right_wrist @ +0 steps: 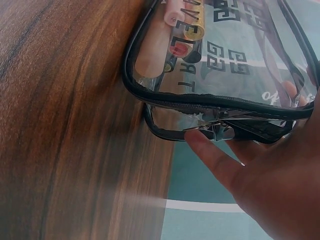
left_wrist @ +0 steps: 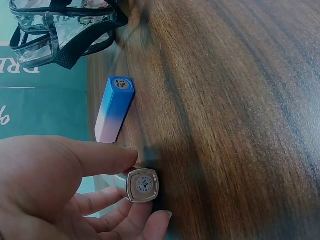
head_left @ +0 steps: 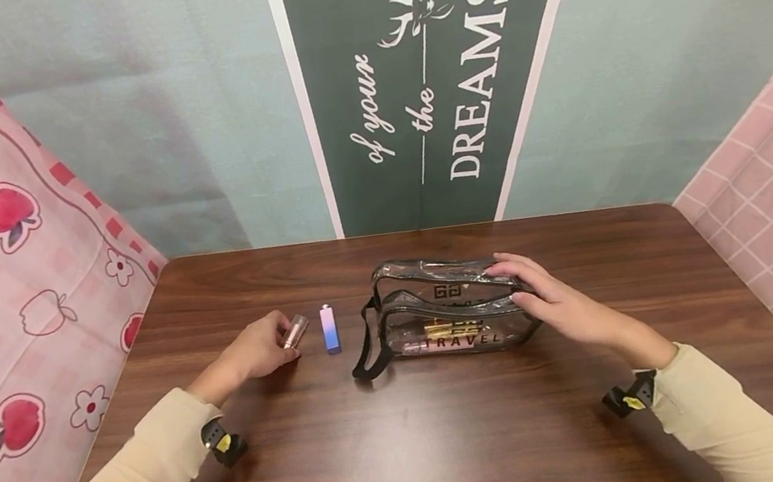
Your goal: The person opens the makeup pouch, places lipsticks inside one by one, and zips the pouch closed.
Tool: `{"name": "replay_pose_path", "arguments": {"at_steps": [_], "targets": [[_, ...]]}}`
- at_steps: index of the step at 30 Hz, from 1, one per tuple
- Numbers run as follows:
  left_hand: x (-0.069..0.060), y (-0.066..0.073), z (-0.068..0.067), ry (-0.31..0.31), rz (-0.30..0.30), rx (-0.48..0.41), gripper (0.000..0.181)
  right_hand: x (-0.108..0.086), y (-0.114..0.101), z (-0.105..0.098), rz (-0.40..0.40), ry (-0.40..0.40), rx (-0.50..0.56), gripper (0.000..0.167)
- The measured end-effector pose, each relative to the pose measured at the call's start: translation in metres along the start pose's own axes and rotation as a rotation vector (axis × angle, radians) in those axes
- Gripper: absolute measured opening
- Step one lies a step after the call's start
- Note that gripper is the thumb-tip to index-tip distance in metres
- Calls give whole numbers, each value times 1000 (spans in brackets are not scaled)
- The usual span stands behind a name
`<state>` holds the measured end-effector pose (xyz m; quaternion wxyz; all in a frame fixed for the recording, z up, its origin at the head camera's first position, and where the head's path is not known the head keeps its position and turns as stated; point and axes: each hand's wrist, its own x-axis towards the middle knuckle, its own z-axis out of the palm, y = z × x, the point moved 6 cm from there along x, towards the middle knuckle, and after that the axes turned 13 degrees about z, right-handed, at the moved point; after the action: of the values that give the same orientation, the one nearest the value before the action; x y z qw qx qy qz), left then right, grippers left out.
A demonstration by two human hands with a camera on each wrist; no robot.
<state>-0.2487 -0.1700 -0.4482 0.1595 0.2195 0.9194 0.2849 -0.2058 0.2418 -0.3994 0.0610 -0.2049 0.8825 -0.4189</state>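
My left hand (head_left: 262,346) pinches a rose-gold lipstick tube (head_left: 295,331) between thumb and fingers at the table's left side. The left wrist view shows the tube's squarish end with a round label. Just right of it stands or lies a pink-to-blue lipstick (head_left: 329,330), apart from the hand. A clear toiletry bag (head_left: 464,344) with black trim and "TRAVEL" lettering has its top unzipped. My right hand (head_left: 556,303) holds the bag's right end, thumb at the near rim and fingers over the far one. Several small tubes, one a gold tube (head_left: 439,330), lie inside.
The bag's black strap (head_left: 371,353) points left toward the lipsticks. Brown wooden table (head_left: 406,457) lies beneath everything. A green and grey curtain (head_left: 363,93) hangs behind, with pink cloths (head_left: 26,315) at the sides.
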Motion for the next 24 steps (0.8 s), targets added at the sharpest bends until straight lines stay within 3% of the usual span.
{"name": "replay_pose_path", "arguments": {"at_steps": [24], "targets": [[-2, 0, -5, -4, -19, -31, 29, 0, 3, 1, 4, 1, 9, 42]]}}
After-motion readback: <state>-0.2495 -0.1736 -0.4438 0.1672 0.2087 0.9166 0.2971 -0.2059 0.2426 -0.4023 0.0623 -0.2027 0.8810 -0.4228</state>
